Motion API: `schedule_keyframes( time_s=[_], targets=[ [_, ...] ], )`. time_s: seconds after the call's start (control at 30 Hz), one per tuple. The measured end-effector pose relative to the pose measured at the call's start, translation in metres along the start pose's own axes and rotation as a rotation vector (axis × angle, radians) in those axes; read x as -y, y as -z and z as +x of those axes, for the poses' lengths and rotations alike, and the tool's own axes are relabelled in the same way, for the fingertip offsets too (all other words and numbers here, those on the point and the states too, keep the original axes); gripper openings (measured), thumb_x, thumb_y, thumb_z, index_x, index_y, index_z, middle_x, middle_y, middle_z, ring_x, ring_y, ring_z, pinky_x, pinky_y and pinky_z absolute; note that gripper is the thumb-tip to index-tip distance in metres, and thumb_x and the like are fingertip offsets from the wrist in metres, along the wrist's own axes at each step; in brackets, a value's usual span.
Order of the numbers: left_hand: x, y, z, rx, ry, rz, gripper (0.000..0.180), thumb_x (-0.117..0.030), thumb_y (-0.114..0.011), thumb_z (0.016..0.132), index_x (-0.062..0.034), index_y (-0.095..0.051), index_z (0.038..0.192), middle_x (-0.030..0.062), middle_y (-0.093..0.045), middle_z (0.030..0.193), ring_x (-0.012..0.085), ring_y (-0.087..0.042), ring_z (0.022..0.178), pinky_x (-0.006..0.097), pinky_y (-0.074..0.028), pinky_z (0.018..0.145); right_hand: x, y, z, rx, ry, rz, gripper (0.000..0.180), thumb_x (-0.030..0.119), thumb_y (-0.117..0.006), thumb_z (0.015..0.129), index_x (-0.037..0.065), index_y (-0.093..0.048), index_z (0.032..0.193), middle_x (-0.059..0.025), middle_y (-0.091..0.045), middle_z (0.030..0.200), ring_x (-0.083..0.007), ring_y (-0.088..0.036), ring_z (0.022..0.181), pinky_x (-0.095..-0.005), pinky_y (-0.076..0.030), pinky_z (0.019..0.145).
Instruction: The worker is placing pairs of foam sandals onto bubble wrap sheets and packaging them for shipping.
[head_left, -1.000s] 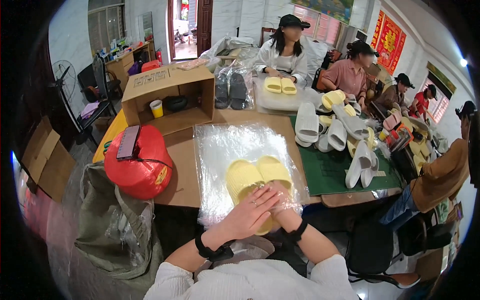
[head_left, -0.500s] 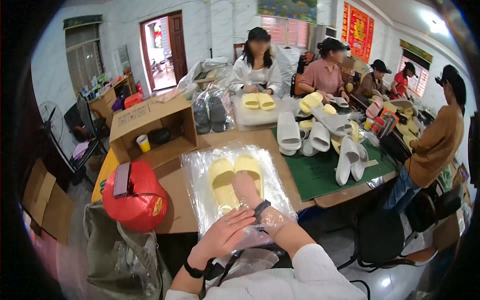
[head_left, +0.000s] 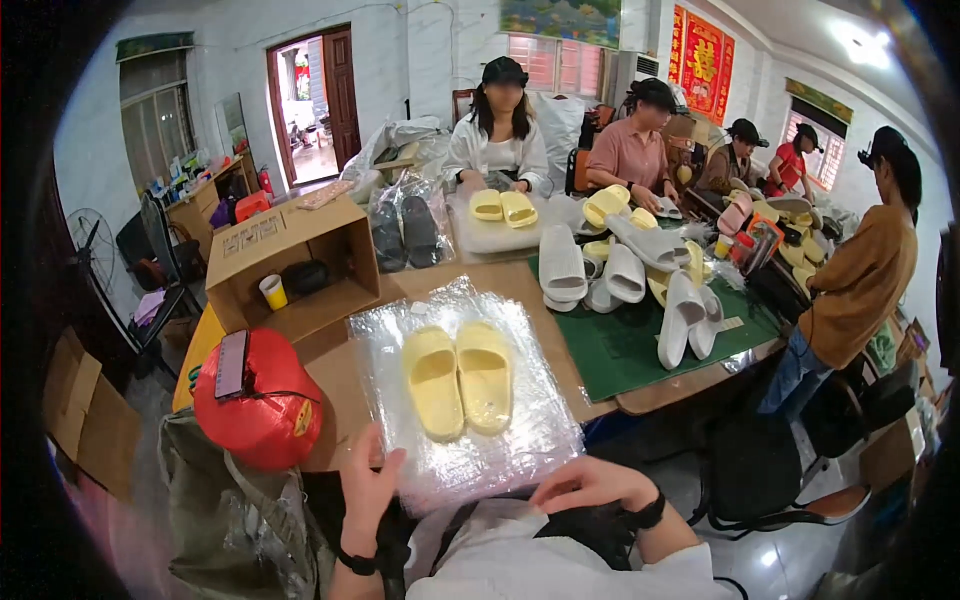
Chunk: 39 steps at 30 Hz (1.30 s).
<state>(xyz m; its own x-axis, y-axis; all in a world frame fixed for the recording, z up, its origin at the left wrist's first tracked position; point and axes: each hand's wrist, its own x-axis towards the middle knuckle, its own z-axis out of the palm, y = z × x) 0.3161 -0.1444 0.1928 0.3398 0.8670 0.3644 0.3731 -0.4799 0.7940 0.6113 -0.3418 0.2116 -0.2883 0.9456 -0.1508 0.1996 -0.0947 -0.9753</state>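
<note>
Yellow slippers [head_left: 433,390] side by side on clear plastic sheeting [head_left: 540,420] at table's [head_left: 655,397] near edge, toes to the far edge.
My left hand [head_left: 368,485] is at the sheeting's near-left corner: thumb well off the fingers, nothing visible in it. Right hand [head_left: 595,487] is at the sheeting's near edge, right side, fingers half curled; can't tell if the tips pinch any film. Can't tell either whether the slippers sit inside a bag or just on top. Left end of table: red bundle [head_left: 258,425] with phone [head_left: 232,362] on it; beyond it, cardboard box [head_left: 290,237] on its side, cup [head_left: 273,292] inside. Right: green mat [head_left: 620,360] carrying grey slippers [head_left: 562,262]. Far edge: dark slippers [head_left: 419,225] in clear wrap.
</note>
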Motion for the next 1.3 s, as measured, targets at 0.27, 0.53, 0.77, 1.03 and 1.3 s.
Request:
schedule_keyframes(
  time_s=[0.27, 0.53, 0.77, 1.03, 1.3],
  targets=[
    [0.023, -0.020, 0.011, 0.270, 0.452, 0.129, 0.043, -0.042, -0.067, 0.091, 0.0014, -0.070, 0.089, 0.0147, -0.066, 0.069, 0.0260, -0.067, 0.072, 0.037, -0.050, 0.070, -0.038, 0.045, 0.016, -1.004, 0.032, 0.007, 0.028, 0.026, -0.065, 0.097, -0.002, -0.068, 0.097, 0.0016, -0.060, 0.073, -0.0066, -0.053, 0.065, -0.0247, -0.045, 0.059],
    [0.039, -0.020, 0.012, 0.349, 0.429, -0.266, 0.017, -0.015, -0.070, 0.087, 0.0017, -0.070, 0.084, 0.0004, -0.065, 0.068, 0.0046, -0.054, 0.056, 0.022, -0.042, 0.052, -0.048, 0.044, 0.044, -0.713, -0.127, 0.028, 0.034, 0.028, -0.070, 0.094, -0.003, -0.067, 0.107, -0.0055, -0.070, 0.084, -0.0088, -0.063, 0.074, -0.0235, -0.049, 0.066],
    [0.040, -0.009, 0.004, 0.303, 0.374, -0.193, 0.020, -0.017, -0.071, 0.087, 0.0019, -0.073, 0.083, 0.0019, -0.066, 0.065, 0.0057, -0.055, 0.056, 0.024, -0.041, 0.052, -0.065, 0.057, 0.046, -0.672, -0.087, 0.191, 0.023, 0.022, -0.069, 0.095, 0.000, -0.069, 0.102, 0.0011, -0.070, 0.086, -0.0036, -0.059, 0.074, -0.0188, -0.044, 0.064],
    [0.015, -0.008, 0.006, 0.334, 0.296, -0.150, 0.024, -0.019, -0.074, 0.082, 0.0048, -0.071, 0.084, 0.0078, -0.069, 0.067, 0.0109, -0.061, 0.061, 0.027, -0.047, 0.056, -0.040, 0.070, 0.041, -0.632, -0.146, 0.114, 0.027, 0.020, -0.067, 0.094, -0.002, -0.072, 0.109, -0.0050, -0.075, 0.092, -0.0072, -0.063, 0.077, -0.0222, -0.049, 0.068],
    [0.006, 0.002, 0.014, 0.243, 0.361, -0.446, 0.017, -0.014, -0.060, 0.096, 0.0011, -0.069, 0.093, 0.0056, -0.072, 0.083, 0.0096, -0.059, 0.056, 0.022, -0.046, 0.053, -0.024, 0.083, 0.036, -0.754, -0.031, 0.207, 0.018, 0.018, -0.065, 0.097, 0.002, -0.069, 0.102, -0.0051, -0.073, 0.091, -0.0086, -0.068, 0.076, -0.0222, -0.048, 0.058]
  ],
)
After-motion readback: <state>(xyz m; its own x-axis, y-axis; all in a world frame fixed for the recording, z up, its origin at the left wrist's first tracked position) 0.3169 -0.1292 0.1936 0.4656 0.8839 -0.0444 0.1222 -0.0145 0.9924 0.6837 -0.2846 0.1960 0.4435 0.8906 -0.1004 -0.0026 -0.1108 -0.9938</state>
